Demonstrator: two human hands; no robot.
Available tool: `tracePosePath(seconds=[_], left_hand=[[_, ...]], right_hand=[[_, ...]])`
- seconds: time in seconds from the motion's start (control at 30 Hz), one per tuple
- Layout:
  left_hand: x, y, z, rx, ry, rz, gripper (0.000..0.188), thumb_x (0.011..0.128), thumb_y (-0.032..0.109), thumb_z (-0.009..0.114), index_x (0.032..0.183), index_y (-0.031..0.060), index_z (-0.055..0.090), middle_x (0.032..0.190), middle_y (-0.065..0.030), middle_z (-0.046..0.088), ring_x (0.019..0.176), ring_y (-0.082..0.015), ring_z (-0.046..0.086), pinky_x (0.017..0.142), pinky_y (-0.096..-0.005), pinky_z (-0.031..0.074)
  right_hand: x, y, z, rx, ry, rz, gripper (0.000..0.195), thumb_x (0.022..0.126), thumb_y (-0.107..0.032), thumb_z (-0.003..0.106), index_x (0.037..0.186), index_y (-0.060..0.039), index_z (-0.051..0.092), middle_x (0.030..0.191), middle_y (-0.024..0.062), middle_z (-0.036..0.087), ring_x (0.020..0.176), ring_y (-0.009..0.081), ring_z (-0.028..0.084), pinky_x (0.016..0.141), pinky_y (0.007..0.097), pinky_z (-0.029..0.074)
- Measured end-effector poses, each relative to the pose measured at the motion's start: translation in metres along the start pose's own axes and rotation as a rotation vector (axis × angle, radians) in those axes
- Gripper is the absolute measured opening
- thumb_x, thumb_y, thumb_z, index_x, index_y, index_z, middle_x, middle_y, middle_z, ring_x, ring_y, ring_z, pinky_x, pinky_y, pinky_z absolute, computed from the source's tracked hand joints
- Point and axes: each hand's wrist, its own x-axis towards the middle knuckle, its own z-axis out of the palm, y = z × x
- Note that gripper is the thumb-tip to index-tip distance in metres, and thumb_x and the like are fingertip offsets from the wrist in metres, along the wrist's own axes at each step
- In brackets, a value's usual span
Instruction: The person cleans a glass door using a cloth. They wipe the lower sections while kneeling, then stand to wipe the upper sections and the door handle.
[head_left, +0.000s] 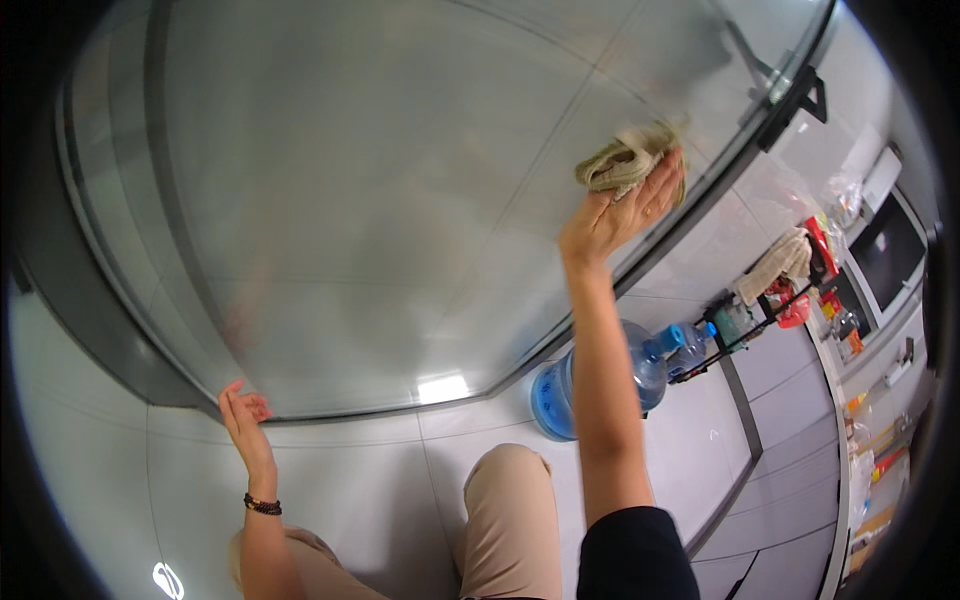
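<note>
A large glass door panel (360, 202) with a dark frame fills the space before me, with faint reflections on it. My right hand (619, 217) is raised near its right side, holding a folded beige-green cloth (626, 161) against the glass. The cloth's upper edge is blurred. Low on the left, my left hand (244, 420) is beside the bottom edge of the panel, fingers apart and loosely curled, with nothing in it. Whether its fingertips touch the frame I cannot tell.
Right of the panel, a big blue water jug (553, 397) stands on the tiled floor (360, 480), partly behind my right arm. A second jug (694, 349) is beyond it, beside a black rack draped with a towel (776, 262). Grey cabinets (795, 480) support a cluttered countertop.
</note>
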Motion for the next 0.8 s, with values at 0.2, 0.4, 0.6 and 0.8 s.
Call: tracePosePath(seconds=[0.2,0.4,0.6,0.8], left_hand=[[0.004,-0.008,0.003,-0.052,-0.017,-0.092,0.033,0.097,0.034,0.029,0.106,0.0079,0.047,0.074,-0.0031,0.053,0.06,-0.009,0.047,0.06,-0.0221,0.039],[0.0,-0.006,0.012,-0.042,-0.053,-0.116,0.034,0.096,0.039,0.032,0.105,0.0108,0.048,0.074,-0.0019,0.053,0.06,-0.0083,0.047,0.059,-0.0216,0.039],[0.006,-0.01,-0.006,0.017,-0.021,-0.127,0.035,0.096,0.038,0.031,0.105,0.0082,0.047,0.075,-0.0037,0.054,0.06,-0.0097,0.048,0.06,-0.0224,0.04],[-0.007,0.004,0.007,0.079,-0.068,-0.102,0.035,0.097,0.037,0.029,0.105,0.008,0.047,0.074,-0.0035,0.053,0.06,-0.0094,0.048,0.06,-0.0226,0.04]], right_hand=[[0.008,0.11,-0.003,0.539,0.023,0.375,0.04,0.09,-0.014,0.043,0.128,-0.0005,0.041,0.143,0.0171,0.024,0.134,0.0316,0.019,0.106,0.043,0.014],[-0.077,0.275,-0.044,0.574,0.198,1.053,0.037,0.092,-0.034,0.039,0.114,-0.0068,0.051,0.099,0.0067,0.056,0.086,0.0161,0.055,0.071,0.0264,0.044],[0.01,0.248,-0.022,0.999,-0.008,1.2,0.043,0.092,-0.046,0.035,0.11,-0.0098,0.051,0.092,0.0038,0.058,0.079,0.0192,0.058,0.068,0.0322,0.05],[0.07,0.194,-0.006,1.068,-0.249,1.128,0.063,0.086,-0.059,0.04,0.12,-0.0073,0.048,0.103,0.0067,0.057,0.082,0.022,0.059,0.068,0.0362,0.053]])
